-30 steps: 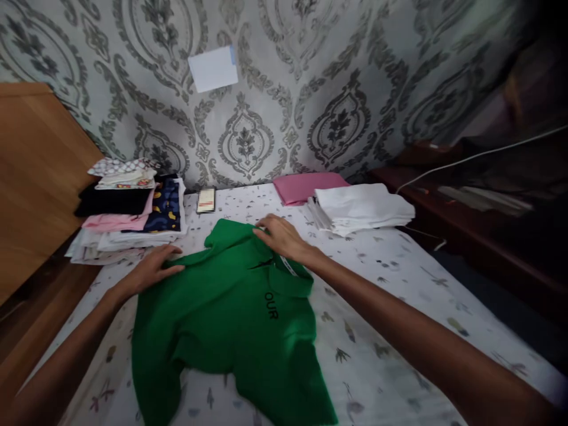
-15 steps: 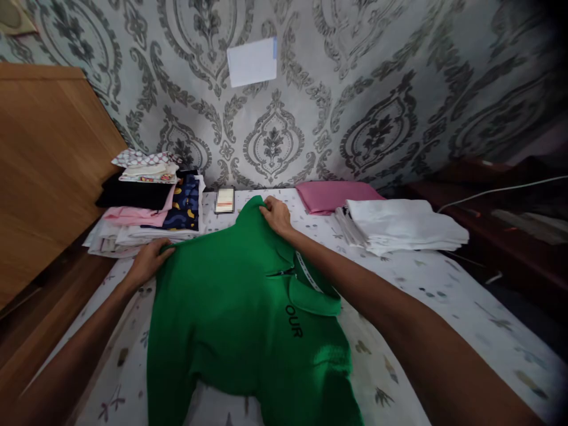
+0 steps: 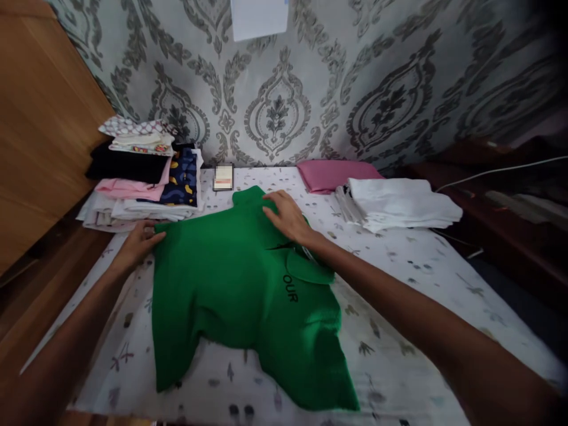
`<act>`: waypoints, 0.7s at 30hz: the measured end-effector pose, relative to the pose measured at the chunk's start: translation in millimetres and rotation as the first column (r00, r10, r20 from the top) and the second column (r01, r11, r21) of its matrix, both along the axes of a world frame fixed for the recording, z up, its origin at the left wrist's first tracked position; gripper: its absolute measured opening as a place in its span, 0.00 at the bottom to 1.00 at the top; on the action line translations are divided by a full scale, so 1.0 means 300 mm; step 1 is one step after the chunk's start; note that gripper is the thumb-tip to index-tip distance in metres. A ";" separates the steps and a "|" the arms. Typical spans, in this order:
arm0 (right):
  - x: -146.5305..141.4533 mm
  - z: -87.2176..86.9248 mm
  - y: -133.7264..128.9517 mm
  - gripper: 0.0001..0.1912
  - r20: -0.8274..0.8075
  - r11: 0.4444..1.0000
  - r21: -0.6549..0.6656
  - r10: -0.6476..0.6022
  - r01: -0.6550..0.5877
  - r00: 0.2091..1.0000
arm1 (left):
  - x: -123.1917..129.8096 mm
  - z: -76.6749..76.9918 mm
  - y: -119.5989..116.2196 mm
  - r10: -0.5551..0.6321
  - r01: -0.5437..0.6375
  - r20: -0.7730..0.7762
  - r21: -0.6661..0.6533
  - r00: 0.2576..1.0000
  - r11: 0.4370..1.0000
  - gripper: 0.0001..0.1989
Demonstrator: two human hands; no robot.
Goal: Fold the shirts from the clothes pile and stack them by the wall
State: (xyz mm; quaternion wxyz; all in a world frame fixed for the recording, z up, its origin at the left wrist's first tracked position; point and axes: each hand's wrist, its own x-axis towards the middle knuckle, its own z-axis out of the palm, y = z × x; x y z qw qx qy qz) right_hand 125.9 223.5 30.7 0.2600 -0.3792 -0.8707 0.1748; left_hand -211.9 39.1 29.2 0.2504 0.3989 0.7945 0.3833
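A green polo shirt (image 3: 222, 272) with a collar, a front placket and dark letters "OUR" lies spread sideways over the patterned white sheet. At the shirt's far left corner, my left hand (image 3: 138, 245) pinches the fabric edge between thumb and fingers. My right hand (image 3: 286, 218) rests over the far part of the shirt, near the collar, with thumb and fingers apart. Its forearm crosses above the collar and partly hides it. The lower hem and a sleeve lie toward me, slightly rumpled.
Folded clothes are stacked (image 3: 142, 177) at the back left, by a wooden cabinet (image 3: 39, 118). A small framed card (image 3: 223, 177) stands near the patterned wall. Pink folded cloth (image 3: 337, 174) and a white folded pile (image 3: 399, 204) lie at the back right, with a cable (image 3: 501, 170) beyond.
The shirt has been lowered flat onto the sheet, its near edge now in view. My right hand has loosened its grip and opened. The camera has tilted downward.
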 end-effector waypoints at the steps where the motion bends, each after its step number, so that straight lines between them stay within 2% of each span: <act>1: 0.052 0.005 -0.082 0.15 -0.045 0.999 0.034 0.043 -0.042 0.998 | 0.017 0.007 -0.032 0.042 -0.041 0.085 -0.014 0.996 0.999 0.28; 3: 0.169 0.004 -0.253 0.13 -0.100 0.997 0.056 0.066 -0.061 0.993 | 0.055 0.017 -0.106 0.118 -0.112 0.151 -0.049 0.981 0.993 0.29; 5: 0.289 -0.016 -0.416 0.12 -0.105 1.000 0.008 0.011 -0.010 0.994 | 0.099 0.023 -0.187 0.142 -0.132 0.169 -0.070 0.975 0.989 0.29; 8: 0.436 -0.074 -0.617 0.13 -0.039 0.978 -0.097 -0.189 0.184 0.981 | 0.184 0.031 -0.306 0.099 -0.075 0.238 -0.109 0.966 0.991 0.34; 11: 0.498 -0.132 -0.757 0.18 0.006 0.930 -0.050 -0.365 0.364 0.931 | 0.296 0.042 -0.411 0.055 -0.010 0.325 -0.136 0.944 0.991 0.42; 14: 0.482 -0.155 -0.835 0.19 -0.019 0.898 -0.012 -0.439 0.439 0.898 | 0.389 0.047 -0.492 -0.009 0.061 0.373 -0.128 0.928 0.990 0.45; 16: 0.459 -0.143 -0.859 0.17 -0.062 0.905 -0.083 -0.423 0.418 0.904 | 0.414 0.053 -0.528 -0.047 0.109 0.404 -0.132 0.913 0.985 0.41; 18: 0.451 -0.113 -0.869 0.17 -0.137 0.896 -0.249 -0.409 0.369 0.902 | 0.404 0.066 -0.549 -0.033 0.118 0.442 -0.167 0.896 0.979 0.33; 19: 0.454 -0.094 -0.871 0.17 -0.186 0.869 -0.361 -0.422 0.338 0.887 | 0.389 0.074 -0.556 -0.008 0.104 0.447 -0.191 0.894 0.976 0.29; 20: 0.461 -0.074 -0.872 0.18 -0.237 0.822 -0.486 -0.451 0.297 0.860 | 0.369 0.082 -0.562 0.021 0.080 0.435 -0.212 0.900 0.974 0.25; 21: 0.471 -0.055 -0.873 0.18 -0.280 0.751 -0.613 -0.496 0.245 0.822 | 0.346 0.086 -0.568 0.042 0.058 0.406 -0.231 0.913 0.971 0.23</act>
